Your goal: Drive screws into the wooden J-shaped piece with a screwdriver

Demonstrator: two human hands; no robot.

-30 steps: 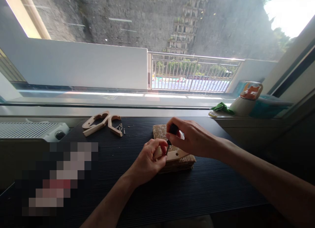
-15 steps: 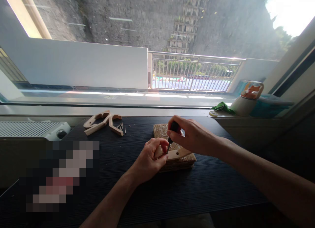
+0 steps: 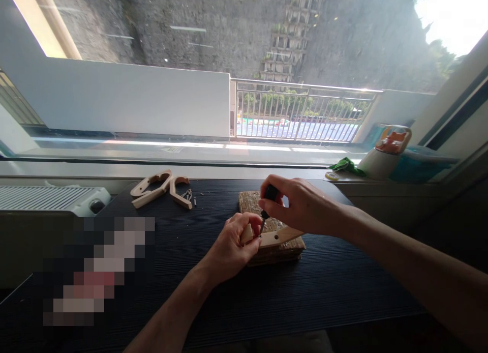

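My right hand (image 3: 292, 200) is closed around the black handle of a screwdriver (image 3: 271, 193), its thin shaft pointing down at a pale wooden hook (image 3: 286, 235). My left hand (image 3: 239, 241) grips the hook's curved end, fingers wrapped near the screwdriver's tip. A dark round hole shows in the wood to the right of the tip. Whether the tip sits in a screw is too small to make out. Under the hook lies a block of stacked corrugated cardboard (image 3: 249, 200), partly covered by both hands.
More pale wooden hooks (image 3: 152, 188) lie at the table's far left, with several screws (image 3: 186, 195) beside them. A white radiator (image 3: 46, 199) stands left of the dark table (image 3: 183, 297). On the windowsill are a green cloth (image 3: 346, 166), a tape roll (image 3: 332, 176) and a white container (image 3: 381, 162).
Both hands, the screwdriver and the hook hold nearly the same place. The whole view has shifted very slightly.
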